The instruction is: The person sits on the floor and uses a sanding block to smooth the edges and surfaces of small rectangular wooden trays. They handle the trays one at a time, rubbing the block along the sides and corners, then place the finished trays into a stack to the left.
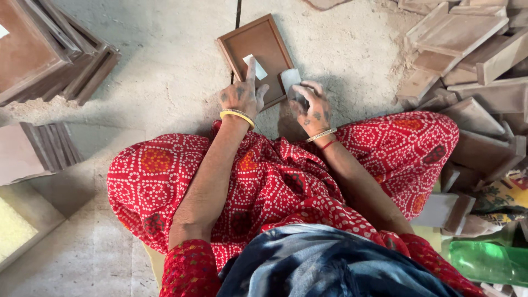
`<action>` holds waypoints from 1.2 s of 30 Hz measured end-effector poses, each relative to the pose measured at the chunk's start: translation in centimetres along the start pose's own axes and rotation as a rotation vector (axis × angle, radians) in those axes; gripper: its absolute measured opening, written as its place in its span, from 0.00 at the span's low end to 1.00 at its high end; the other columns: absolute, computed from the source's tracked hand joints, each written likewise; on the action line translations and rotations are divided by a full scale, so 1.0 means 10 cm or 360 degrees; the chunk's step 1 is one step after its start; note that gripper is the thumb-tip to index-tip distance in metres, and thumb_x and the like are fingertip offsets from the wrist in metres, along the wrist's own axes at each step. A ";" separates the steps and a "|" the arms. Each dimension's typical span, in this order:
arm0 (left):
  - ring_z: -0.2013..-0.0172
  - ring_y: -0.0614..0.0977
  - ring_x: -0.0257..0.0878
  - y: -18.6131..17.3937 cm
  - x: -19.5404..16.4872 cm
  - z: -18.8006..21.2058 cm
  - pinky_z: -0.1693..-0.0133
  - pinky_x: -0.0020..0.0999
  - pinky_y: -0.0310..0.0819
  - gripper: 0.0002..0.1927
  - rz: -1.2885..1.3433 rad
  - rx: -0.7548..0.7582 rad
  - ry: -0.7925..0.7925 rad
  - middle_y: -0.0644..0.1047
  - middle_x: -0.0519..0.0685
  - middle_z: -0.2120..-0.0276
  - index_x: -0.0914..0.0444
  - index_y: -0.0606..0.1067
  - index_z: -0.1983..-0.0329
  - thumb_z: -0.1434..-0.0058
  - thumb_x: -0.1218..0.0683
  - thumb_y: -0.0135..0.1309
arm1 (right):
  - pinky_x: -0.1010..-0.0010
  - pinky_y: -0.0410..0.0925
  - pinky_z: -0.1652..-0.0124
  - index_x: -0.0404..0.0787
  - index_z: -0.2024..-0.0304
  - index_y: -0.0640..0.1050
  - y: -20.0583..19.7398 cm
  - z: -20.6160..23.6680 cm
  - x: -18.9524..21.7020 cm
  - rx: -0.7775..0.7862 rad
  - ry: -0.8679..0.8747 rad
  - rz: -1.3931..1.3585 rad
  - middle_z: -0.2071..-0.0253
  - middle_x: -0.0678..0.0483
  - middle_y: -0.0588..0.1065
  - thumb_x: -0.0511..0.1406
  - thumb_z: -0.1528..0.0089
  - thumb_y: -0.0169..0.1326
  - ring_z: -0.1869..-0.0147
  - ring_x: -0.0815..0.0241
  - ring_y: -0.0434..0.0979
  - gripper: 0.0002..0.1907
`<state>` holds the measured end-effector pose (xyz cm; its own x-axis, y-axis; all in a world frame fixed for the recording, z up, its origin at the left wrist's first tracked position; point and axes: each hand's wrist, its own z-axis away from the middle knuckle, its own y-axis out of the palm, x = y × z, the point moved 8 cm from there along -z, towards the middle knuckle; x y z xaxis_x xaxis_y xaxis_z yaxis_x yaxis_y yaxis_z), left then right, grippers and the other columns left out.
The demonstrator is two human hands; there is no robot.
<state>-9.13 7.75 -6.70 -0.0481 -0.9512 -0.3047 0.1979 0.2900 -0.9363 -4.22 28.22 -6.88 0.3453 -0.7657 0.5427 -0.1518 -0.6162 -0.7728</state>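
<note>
On the floor, before the knees: a person sits cross-legged in a red patterned garment, both hands working at a small brown wooden frame lying flat on the dusty stone floor.
Step in hand: it looks like hand-finishing of the frame, probably sanding or rubbing its near edge, with one hand steadying and the other bringing the abrasive.
Left hand: partly open; forefinger stretched forward onto the frame panel beside a small white scrap, other fingers loosely curled at the frame's near edge. It pins rather than grips.
Right hand: curled closed around a folded grey piece of sandpaper, which sticks up past the fingertips, just beside the frame's near right corner.
Next move calls for: firm downward pressure from the left forefinger so the frame does not slide, and the paper laid flat against the edge.
Around: stacked frames at the left, a loose heap of wooden pieces at the right, a green plastic bottle by the right knee.
</note>
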 end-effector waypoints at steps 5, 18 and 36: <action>0.63 0.84 0.54 0.27 0.10 -0.12 0.59 0.49 0.77 0.41 0.0090 0.0230 -0.0108 0.82 0.59 0.65 0.55 0.49 0.22 0.31 0.36 0.47 | 0.60 0.72 0.47 0.45 0.46 0.79 -0.01 -0.02 0.02 0.0055 0.0062 -0.0016 0.43 0.50 0.72 0.43 0.37 0.64 0.41 0.48 0.75 0.19; 0.61 0.84 0.54 -0.08 0.51 -0.18 0.56 0.50 0.78 0.28 0.0308 -0.0130 -0.0308 0.81 0.57 0.64 0.51 0.65 0.30 0.27 0.35 0.46 | 0.55 0.70 0.41 0.41 0.40 0.72 -0.16 -0.07 0.28 0.0017 -0.0004 0.0105 0.37 0.47 0.69 0.33 0.46 0.67 0.34 0.43 0.70 0.32; 0.44 0.73 0.56 0.07 0.59 -0.21 0.41 0.48 0.65 0.32 0.0381 -0.0175 -0.0198 0.75 0.61 0.45 0.68 0.68 0.37 0.40 0.46 0.55 | 0.76 0.71 0.64 0.36 0.46 0.75 0.07 0.05 -0.49 0.0070 0.0653 -0.0976 0.66 0.56 0.79 0.43 0.42 0.68 0.65 0.69 0.77 0.27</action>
<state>-11.32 2.55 -9.52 0.1088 -0.8581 -0.5019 0.0814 0.5109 -0.8558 -5.54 31.59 -10.23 -0.0191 -0.2989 0.9541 -0.0029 -0.9543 -0.2990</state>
